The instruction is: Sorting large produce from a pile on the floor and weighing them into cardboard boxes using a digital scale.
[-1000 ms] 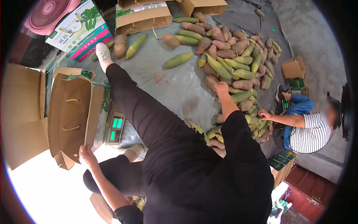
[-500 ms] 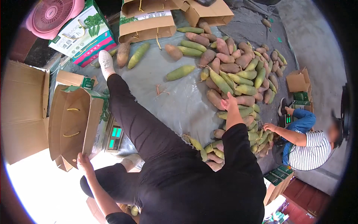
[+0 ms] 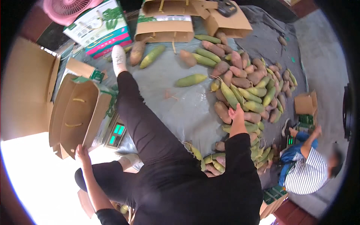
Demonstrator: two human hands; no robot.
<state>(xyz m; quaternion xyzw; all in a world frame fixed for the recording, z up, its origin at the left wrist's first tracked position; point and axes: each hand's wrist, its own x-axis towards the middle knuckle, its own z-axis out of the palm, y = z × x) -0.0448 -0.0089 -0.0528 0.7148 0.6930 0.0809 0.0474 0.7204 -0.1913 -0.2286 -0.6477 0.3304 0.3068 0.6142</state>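
Note:
At the left, my left hand (image 3: pixel 81 154) grips the near lower edge of an opened cardboard gift box (image 3: pixel 77 112) with yellow cord handles. That box sits on a scale (image 3: pixel 115 134) with a lit green display. My right hand (image 3: pixel 237 115) reaches into a large pile of green radishes and reddish-brown tubers. Its thumb and fingers are apart, at the lower end of a long green radish (image 3: pixel 228 93); a brownish tuber (image 3: pixel 222 111) lies just left of the hand. Whether the fingertips touch the radish is hard to see.
A lone green radish (image 3: pixel 191 80) lies on the plastic sheet (image 3: pixel 161 108). Cartons (image 3: pixel 165 30) stand at the back, near a pink fan (image 3: pixel 69 9) on printed boxes. At the right, a person in a striped shirt (image 3: pixel 305 174) sits by another scale (image 3: pixel 290 140).
The whole view has shifted slightly. My right hand's fingers have come nearer the long radish's end, while my left hand stays on the box. The other person's hand has moved away from the pile.

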